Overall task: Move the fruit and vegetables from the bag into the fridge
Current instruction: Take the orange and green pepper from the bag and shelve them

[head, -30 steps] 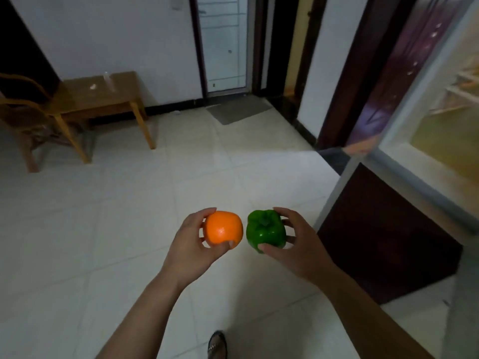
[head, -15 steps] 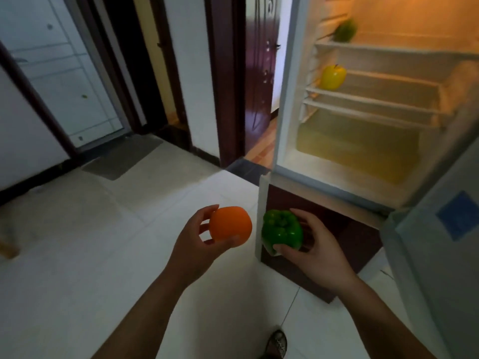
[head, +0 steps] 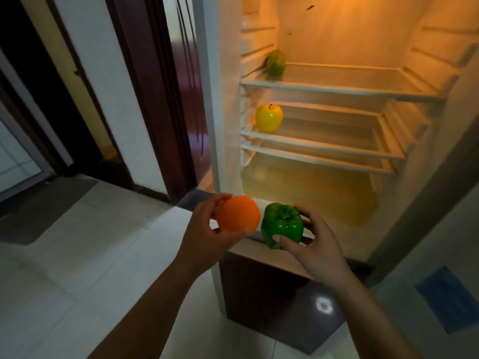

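The open white fridge (head: 225, 99) now fills 12 to 3 o'clock, nearer than before. At 6 o'clock, just before it, our right hand (head: 318, 250) grips the glossy green bell pepper (head: 282, 226), our left hand (head: 204, 234) the round orange fruit (head: 238, 216).

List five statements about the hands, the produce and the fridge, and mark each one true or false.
1. The left hand holds the orange. True.
2. The right hand holds a red tomato. False: it holds the green pepper.
3. The fridge is closed. False: it stands open and is lit inside.
4. The yellow apple sits lower in the fridge than the green fruit. True.
5. The orange lies inside the fridge. False: the left hand holds it in front of the fridge.
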{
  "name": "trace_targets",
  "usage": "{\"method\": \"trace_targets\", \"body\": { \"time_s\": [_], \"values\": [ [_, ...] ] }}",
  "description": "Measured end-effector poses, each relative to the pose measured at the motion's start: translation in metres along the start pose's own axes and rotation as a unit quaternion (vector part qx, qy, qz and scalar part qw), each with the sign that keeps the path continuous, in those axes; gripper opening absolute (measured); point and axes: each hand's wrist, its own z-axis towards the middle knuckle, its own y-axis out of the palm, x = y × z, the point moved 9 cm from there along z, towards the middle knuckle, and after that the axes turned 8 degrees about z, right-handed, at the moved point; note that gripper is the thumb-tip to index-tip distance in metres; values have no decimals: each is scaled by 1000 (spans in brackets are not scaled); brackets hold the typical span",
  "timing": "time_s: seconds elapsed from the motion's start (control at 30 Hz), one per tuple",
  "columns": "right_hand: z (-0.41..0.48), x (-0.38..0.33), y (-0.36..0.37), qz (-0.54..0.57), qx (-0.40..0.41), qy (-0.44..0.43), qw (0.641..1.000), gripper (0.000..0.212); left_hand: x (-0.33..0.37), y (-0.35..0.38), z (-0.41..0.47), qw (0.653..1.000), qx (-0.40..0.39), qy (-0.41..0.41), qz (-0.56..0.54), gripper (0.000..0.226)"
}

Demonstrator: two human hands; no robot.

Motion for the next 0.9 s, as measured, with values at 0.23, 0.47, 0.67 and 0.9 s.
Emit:
{"method": "trace_targets", "body": {
  "time_s": [0.23, 0.47, 0.67, 0.9],
  "values": [
    [49, 2, -36, 1, 44, 1, 999, 66, -2, 50, 80, 995, -97, 30, -26, 73],
    [90, 3, -61, -32, 121, -5, 992, 71, 6, 82, 149, 979, -176, 80, -57, 69],
    [123, -13, -69, -34, 189, -24, 981, 76, 27, 88, 203, 966, -214, 107, -96, 67],
    [136, -19, -79, -47, 219, -35, 974, 75, 33, 93, 230, 963, -209, 124, -117, 67]
  ]
}}
